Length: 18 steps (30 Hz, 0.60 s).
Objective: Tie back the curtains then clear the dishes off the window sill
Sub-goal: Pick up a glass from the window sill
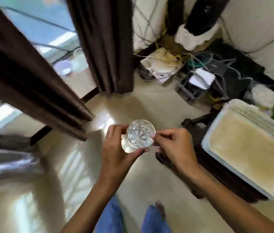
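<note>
Now both hands hold a cut glass (140, 133) above the floor (149, 106): the left hand (116, 148) curls round its side, the right hand (174, 145) pinches its rim. Dark curtains (102, 44) hang beyond, and a bowl (63, 68) sits on the sill.

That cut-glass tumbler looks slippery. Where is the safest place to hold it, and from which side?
Judging from its round, patterned wall, wrap the side of the glass from the left, as the left hand does now, thumb low and fingers behind. The right hand only pinches the rim, which is likely a weaker hold.
</note>
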Each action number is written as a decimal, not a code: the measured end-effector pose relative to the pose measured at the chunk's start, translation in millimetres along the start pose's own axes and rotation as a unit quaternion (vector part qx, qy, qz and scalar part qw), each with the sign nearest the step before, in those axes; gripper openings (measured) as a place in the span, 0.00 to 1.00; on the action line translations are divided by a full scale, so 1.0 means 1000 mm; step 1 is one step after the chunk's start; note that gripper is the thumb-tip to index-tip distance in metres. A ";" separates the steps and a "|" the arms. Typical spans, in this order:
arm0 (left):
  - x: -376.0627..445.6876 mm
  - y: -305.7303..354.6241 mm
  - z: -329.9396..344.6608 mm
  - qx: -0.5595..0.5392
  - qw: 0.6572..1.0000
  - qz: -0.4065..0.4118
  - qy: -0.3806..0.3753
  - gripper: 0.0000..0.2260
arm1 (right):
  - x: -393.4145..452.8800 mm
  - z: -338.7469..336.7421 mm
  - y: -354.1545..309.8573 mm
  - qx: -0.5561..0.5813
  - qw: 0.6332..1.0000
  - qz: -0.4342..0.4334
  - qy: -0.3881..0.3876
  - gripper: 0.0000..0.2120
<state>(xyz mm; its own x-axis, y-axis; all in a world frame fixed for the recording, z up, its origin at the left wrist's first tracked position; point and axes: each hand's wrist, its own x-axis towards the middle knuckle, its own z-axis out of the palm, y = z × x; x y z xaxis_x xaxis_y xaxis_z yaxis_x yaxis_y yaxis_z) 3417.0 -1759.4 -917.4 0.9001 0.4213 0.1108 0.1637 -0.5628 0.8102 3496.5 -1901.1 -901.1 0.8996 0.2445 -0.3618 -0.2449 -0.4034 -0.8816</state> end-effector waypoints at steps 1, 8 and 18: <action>0.004 0.015 0.012 -0.002 1.000 0.014 -0.015 0.28 | -0.004 -0.020 0.001 0.008 1.000 0.003 0.027 0.04; 0.025 0.120 0.116 0.009 0.974 0.155 -0.165 0.30 | -0.035 -0.161 0.025 0.116 0.967 0.055 0.220 0.02; 0.051 0.167 0.270 0.154 0.906 0.299 -0.256 0.33 | -0.004 -0.249 0.112 0.203 0.895 0.151 0.368 0.04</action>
<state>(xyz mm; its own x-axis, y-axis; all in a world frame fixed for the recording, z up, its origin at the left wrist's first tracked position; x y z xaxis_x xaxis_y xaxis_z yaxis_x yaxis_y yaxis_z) 3598.9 -2023.7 -932.3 0.9214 -0.3657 0.1310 -0.3813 -0.7865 0.4859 3555.5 -2166.5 -923.2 0.7280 -0.5290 -0.4360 -0.4930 0.0379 -0.8692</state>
